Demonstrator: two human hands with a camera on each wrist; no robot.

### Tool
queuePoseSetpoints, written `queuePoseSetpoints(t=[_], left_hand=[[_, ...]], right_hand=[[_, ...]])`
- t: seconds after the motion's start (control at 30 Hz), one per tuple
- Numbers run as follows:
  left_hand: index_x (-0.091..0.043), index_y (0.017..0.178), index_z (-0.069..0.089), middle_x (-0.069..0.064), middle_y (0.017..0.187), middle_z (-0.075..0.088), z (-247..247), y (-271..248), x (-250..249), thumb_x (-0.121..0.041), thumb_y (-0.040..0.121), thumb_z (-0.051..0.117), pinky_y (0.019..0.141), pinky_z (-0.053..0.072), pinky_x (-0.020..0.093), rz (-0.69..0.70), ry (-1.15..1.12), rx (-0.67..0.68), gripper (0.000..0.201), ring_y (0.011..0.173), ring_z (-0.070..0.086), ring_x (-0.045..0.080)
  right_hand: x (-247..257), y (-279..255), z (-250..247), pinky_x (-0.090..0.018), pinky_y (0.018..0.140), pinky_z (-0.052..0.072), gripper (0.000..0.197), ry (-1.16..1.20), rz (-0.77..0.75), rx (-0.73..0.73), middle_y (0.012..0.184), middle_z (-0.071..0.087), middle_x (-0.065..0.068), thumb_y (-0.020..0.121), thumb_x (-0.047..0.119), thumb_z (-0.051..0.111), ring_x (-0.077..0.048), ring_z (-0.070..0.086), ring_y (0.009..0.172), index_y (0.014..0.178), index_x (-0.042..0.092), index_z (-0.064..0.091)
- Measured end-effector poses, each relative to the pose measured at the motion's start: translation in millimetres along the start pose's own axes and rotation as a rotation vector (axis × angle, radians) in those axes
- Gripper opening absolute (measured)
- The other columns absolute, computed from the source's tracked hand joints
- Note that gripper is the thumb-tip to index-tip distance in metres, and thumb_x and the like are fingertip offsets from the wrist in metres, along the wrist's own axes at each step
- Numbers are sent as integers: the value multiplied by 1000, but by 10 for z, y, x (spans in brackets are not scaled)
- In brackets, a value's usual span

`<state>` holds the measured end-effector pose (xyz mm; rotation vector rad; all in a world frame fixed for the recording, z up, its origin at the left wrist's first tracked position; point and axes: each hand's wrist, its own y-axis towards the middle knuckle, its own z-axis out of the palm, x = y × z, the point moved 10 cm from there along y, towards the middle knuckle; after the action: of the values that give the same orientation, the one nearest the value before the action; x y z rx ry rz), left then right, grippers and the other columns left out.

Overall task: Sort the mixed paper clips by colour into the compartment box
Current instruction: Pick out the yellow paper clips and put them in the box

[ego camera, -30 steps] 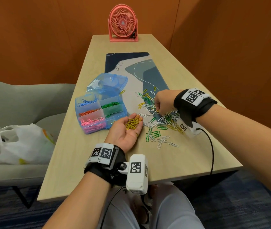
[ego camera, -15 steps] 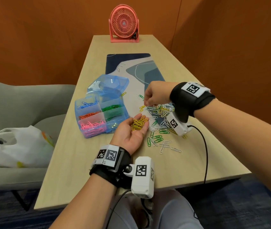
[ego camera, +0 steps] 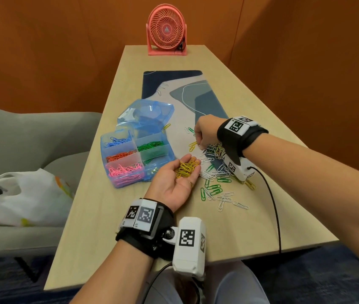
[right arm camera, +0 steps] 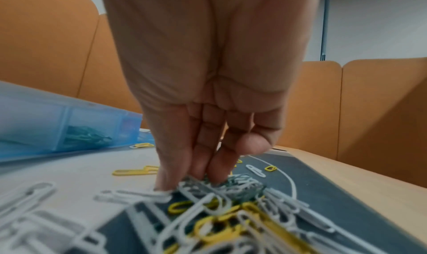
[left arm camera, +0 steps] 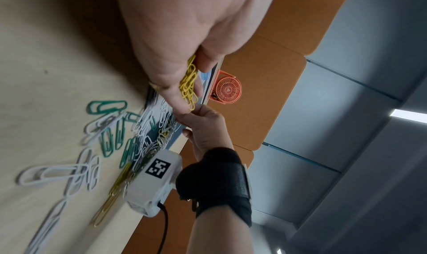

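My left hand lies palm up beside the box, fingers relaxed, with a small heap of yellow clips resting on them; the left wrist view shows the same yellow clips against its fingers. My right hand points down at the far left edge of the mixed pile of white, green and yellow clips. Its fingertips touch white clips there. The blue compartment box stands open at the left, with blue, orange, pink and green clips in separate compartments.
The box lid is folded open behind the box. A patterned desk mat runs up the table to a pink fan. A black cable hangs over the near right table edge. A plastic bag lies on a grey chair at left.
My right hand has moved from the middle of the pile to its far left edge and lowered its fingertips onto the clips. The left hand has stayed palm up with the yellow clips.
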<state>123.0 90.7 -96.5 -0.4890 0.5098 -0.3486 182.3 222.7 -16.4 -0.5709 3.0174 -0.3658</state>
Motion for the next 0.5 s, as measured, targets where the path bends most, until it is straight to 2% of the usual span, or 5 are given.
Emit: queuePoseSetpoints(t=[0.13,0.23,0.3,0.4,0.5], left_hand=[[5,89,59,18,91,59,18,16,0,-17,102,31,89,46,40,-10,9,10,38,85,59,28],[5,91,59,18,94,59,48,38,2,-17,102,31,89,46,41,-8,19,21,37,85,60,29],[5,92,59,18,96,59,63,58,11,-16,102,31,88,46,40,-10,28,26,36,87,60,29],[6,94,59,19,97,59,73,85,12,-16,102,32,79,49,40,-12,25,34,36,89,59,30],[6,94,59,19,96,59,82,98,10,-16,102,32,78,49,41,-14,13,47,36,86,59,30]], right_hand=[[-27,-35,13,-19,53,39,18,-64,-1,65,85,64,-2,75,13,78,-18,57,80,91,11,71],[71,-3,-54,-23,70,45,19,1,-48,-31,94,67,-3,80,9,72,-18,58,86,98,11,71],[170,16,-31,-22,74,42,23,20,-95,-47,99,68,-2,82,9,69,-17,58,89,105,13,71],[236,25,24,-21,68,42,19,16,-121,-6,101,70,-4,82,10,69,-18,60,87,101,11,71],[213,44,75,-17,56,38,15,-13,-111,47,98,71,-6,85,11,65,-15,55,79,98,9,71]])
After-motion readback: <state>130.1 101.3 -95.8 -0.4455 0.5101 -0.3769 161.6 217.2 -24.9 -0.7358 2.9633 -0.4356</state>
